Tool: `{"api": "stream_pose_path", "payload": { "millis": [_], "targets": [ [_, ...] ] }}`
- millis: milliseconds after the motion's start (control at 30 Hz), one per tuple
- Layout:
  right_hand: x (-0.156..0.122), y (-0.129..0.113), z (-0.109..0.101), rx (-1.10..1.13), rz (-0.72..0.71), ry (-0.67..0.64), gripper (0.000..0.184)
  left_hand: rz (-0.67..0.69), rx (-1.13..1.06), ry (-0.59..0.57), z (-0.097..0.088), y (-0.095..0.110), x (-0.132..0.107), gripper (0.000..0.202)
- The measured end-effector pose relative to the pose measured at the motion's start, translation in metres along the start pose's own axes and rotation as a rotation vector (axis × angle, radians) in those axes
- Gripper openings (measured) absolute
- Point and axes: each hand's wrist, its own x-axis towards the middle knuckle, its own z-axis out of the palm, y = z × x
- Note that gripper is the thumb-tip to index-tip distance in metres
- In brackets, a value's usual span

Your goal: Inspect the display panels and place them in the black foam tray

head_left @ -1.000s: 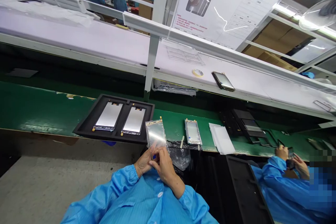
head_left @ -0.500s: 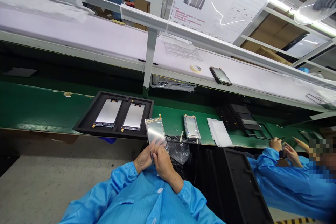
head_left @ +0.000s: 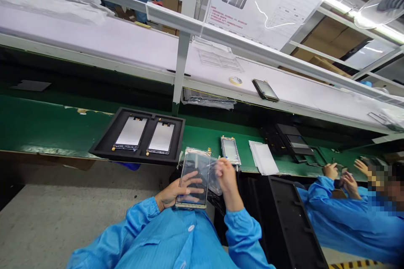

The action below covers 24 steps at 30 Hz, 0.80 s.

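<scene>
My left hand (head_left: 172,193) holds a flat, phone-sized screen panel (head_left: 197,170) with a thin dark border and pale strips along its ends. The fingers spread across the panel's lower half, and it tilts upright in front of my chest. Close to its upper right side, my right hand (head_left: 227,180) is raised with fingers pinched. A thin clear film (head_left: 213,170) shows between those fingers and the panel's edge. Two silver-backed screens (head_left: 130,131) lie in a black foam tray (head_left: 104,147) to the left. Another screen in a frame (head_left: 230,150) rests on the green bench beyond my right hand.
White sheets (head_left: 264,157) lie on the green bench (head_left: 57,128), right of the framed screen. Black trays (head_left: 293,141) stand further right. A tape roll (head_left: 235,80) and stacked panels (head_left: 265,90) sit on the shelf above. A co-worker in blue sleeves (head_left: 328,206) works at the right.
The panel has turned and moved slightly right and down in my left hand, whose fingers are now spread. My right hand has moved away from it, up and to the right, with clear film.
</scene>
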Motion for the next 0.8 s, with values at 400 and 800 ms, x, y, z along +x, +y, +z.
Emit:
{"api": "stream_pose_path", "payload": {
  "millis": [400, 800],
  "targets": [
    [-0.002, -0.03, -0.085, -0.761, -0.361, 0.182, 0.049, 0.086, 0.249, 0.281, 0.001, 0.0, -0.006, 0.039],
    [-0.003, 0.001, 0.0, -0.046, 0.103, -0.172, 0.049, 0.038, 0.359, 0.313, 0.014, -0.001, 0.0, 0.036]
  ]
}}
